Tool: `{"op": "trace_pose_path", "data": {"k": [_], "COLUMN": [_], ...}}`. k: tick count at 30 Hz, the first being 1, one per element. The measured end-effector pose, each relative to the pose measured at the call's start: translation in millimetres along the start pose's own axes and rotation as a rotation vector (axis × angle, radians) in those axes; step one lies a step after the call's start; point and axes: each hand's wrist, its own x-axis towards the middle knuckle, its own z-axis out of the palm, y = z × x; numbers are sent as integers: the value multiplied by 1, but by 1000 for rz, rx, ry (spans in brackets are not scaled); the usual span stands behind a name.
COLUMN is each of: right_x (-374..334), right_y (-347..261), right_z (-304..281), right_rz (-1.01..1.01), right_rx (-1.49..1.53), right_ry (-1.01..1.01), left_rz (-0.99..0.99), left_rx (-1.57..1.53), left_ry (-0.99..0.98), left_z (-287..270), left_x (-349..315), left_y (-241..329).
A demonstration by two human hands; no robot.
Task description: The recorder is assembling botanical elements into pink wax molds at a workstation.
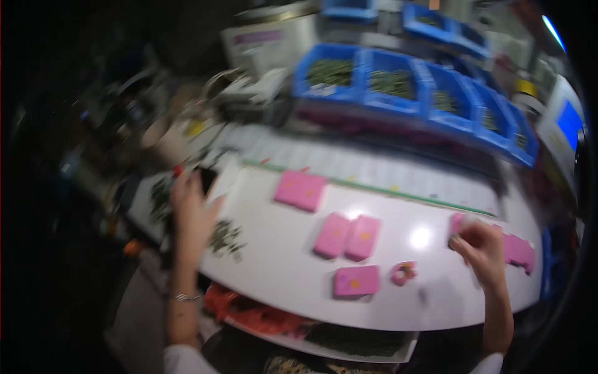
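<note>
At the left end of the white table, my left hand (192, 209) reaches forward, thumb spread away from its fingers. A black phone-like slab (207, 181) lies beside it, and a small heap of green leafy sprigs (226, 239) sits to its right. My right hand (479, 246) is closed in a pinch above the right side. Something small and dark shows at its fingertips, too blurred to name. Behind and beside it lie pink pieces (518, 252), partly hidden by the hand.
Pink box-like packs (299, 189) lie mid-table, near a small ring-shaped pink piece (403, 272). Blue bins (391, 81) of dried green plant matter stand behind a pale slotted strip (374, 161). Below the front edge, an open drawer (398, 350) holds orange-red and dark green material.
</note>
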Motion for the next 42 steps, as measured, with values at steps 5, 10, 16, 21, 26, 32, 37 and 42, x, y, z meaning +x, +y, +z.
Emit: {"op": "trace_pose_path", "data": {"k": [5,10,16,21,26,32,37,42], "right_x": [109,188,278,306,249,89,-38,-98], "right_y": [-5,16,57,70,50,0,-81,-112], "right_z": [67,94,114,105,125,254,303,302], "right_rz": [-173,-165,-321,-143,-259,-889,-1265,-1222], "right_rx": [76,85,-453,-196,-35,115,149,245], "right_ry": [-144,-3,492,432,164,-470,-1210,-1573], "left_rz": [-560,-689,-833,-896,-311,-324,-561,-638], "left_rx": [142,295,178,61,367,-250,107,302], "left_ry": [-192,-151,-194,-328,95,-565,-365,-297], "left_z": [-94,-136,-160,-167,-138,-137,-163,-187], "left_x": [-100,-130,-157,-156,-179,-212,-259,-290], "left_y": [-127,-135,-166,-141,-80,69,82,73]}}
